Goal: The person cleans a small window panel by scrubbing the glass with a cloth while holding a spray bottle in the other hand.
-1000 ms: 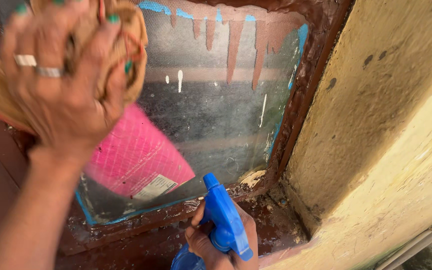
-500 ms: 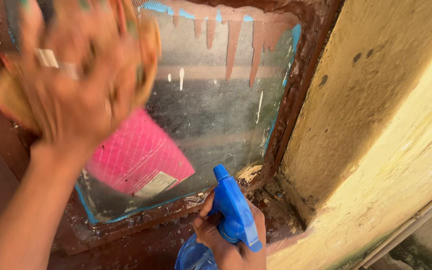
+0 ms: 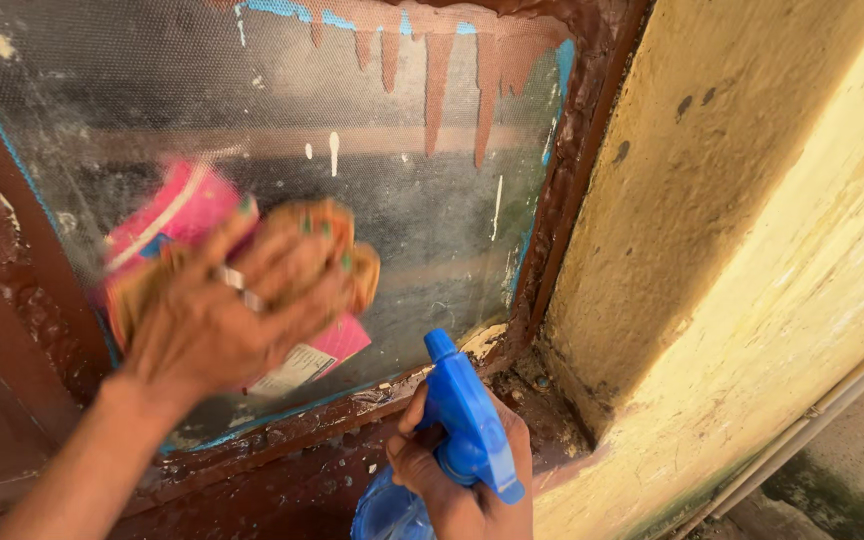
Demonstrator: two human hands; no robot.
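Head view: hands clutching cloth [image 3: 352,262] on grimy pane [image 3: 422,210] (brown-framed), blue spray bottle [image 3: 462,430].

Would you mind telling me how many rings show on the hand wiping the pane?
2, side by side on neighbouring fingers of the left hand: one ring nearer the cloth, the second ring just below it. Motion blur may hide more.

Single head view, close up, angled down at a grimy glass pane in a brown-painted frame [image 3: 432,200]; yellow plastered wall [image 3: 752,250] on the right.
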